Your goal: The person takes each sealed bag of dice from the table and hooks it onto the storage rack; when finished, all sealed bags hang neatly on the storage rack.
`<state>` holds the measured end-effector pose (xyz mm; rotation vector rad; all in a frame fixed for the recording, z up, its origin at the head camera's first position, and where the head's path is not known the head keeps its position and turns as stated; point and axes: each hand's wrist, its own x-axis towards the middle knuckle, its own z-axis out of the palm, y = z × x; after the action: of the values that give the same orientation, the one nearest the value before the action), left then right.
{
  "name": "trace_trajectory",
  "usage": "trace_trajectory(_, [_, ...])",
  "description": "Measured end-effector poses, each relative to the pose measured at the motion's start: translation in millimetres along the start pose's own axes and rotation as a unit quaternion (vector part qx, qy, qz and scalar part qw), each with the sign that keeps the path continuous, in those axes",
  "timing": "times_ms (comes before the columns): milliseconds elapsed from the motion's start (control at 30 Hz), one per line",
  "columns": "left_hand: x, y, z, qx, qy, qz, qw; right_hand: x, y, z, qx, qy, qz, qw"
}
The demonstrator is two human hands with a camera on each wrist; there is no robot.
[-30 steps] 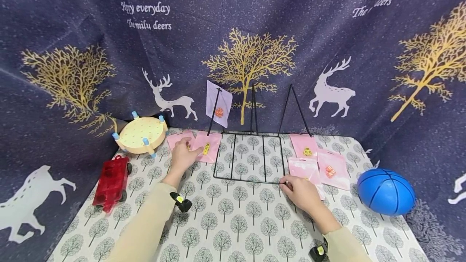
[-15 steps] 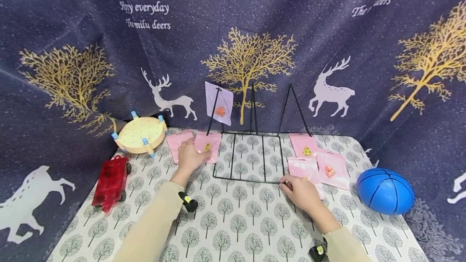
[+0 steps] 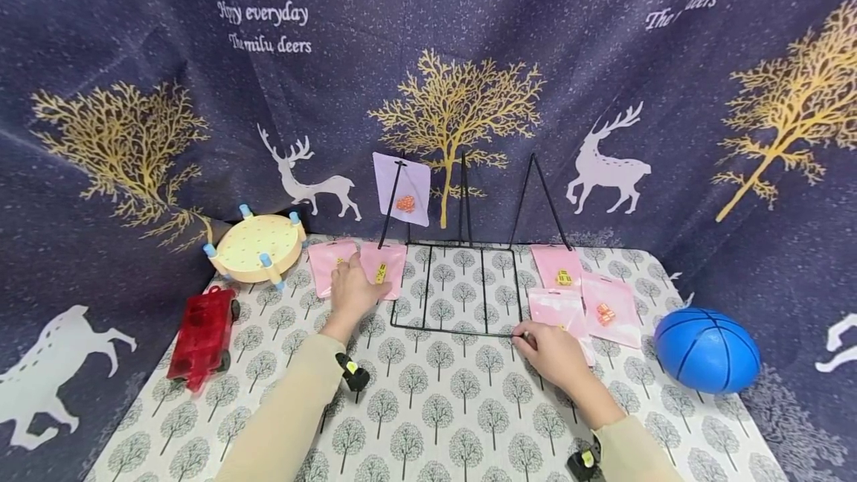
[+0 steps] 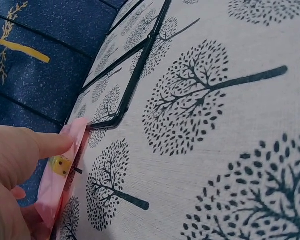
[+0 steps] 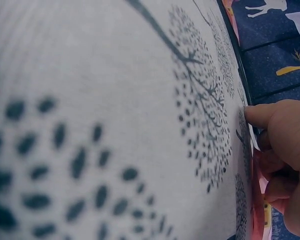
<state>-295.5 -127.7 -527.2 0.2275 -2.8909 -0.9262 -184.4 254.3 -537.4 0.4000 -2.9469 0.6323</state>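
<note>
My left hand (image 3: 355, 290) lies over two pink bags on the cloth, fingers extended on the left pink bag (image 3: 323, 268) and thumb by the right pink bag (image 3: 393, 259), which holds yellow dice (image 3: 381, 272). In the left wrist view the thumb (image 4: 55, 145) is stretched out over a pink bag (image 4: 52, 192). A black wire rack (image 3: 454, 332) stands between my hands. My right hand (image 3: 552, 352) pinches its near right corner, partly covering another pink bag (image 3: 558, 306). From the rack's left upright hook hangs a pale bag (image 3: 416, 181) with orange dice (image 3: 405, 204).
Right of the rack lie more pink bags, one with orange dice (image 3: 605, 314). A blue ball (image 3: 707, 350) sits at the right edge. At left are a red toy car (image 3: 203, 337) and a round yellow pegged stand (image 3: 261, 248). A dark curtain (image 3: 321, 95) hangs behind.
My left hand has shifted right and slightly away from me, across the pink bags. The hanging bag has swung a little and turned more to face me. My right hand stays at the rack corner.
</note>
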Motion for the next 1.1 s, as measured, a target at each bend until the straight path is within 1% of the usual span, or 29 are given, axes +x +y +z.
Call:
trace_trajectory(200, [0.5, -3.6, -0.4, -0.013, -0.011, 0.0, 0.9998, -0.1, 0.1, -0.2, 0.0, -0.001, -0.002, 1.0])
trace_trajectory(367, [-1.8, -6.5, -2.3, -0.062, -0.015, 0.005, 0.9979, 0.3, -0.3, -0.5, 0.0, 0.001, -0.004, 1.0])
trace_trajectory(500, [-5.7, -5.6, -6.7, -0.099, -0.016, -0.005, 0.9949, 0.5, -0.7, -0.8, 0.0, 0.002, -0.003, 1.0])
trace_trajectory(567, [-6.6, -5.8, -9.6, -0.108, -0.02, -0.008, 0.994, 0.1, -1.0, -0.6, -0.001, 0.002, -0.003, 1.0])
trace_trajectory(700, [-3.9, -9.7, -12.5, -0.131, -0.039, -0.008, 0.9906, -0.2, -1.1, -0.5, 0.001, 0.004, -0.003, 1.0])
trace_trajectory(833, [-2.9, -12.4, -13.6, -0.156, -0.055, -0.014, 0.9861, -0.5, -0.6, -0.6, 0.001, 0.006, -0.005, 1.0])
trace_trajectory(1100, [-5.4, -13.7, -13.5, -0.2, -0.064, -0.033, 0.9771, -0.6, 0.4, 0.1, -0.002, 0.004, -0.001, 1.0])
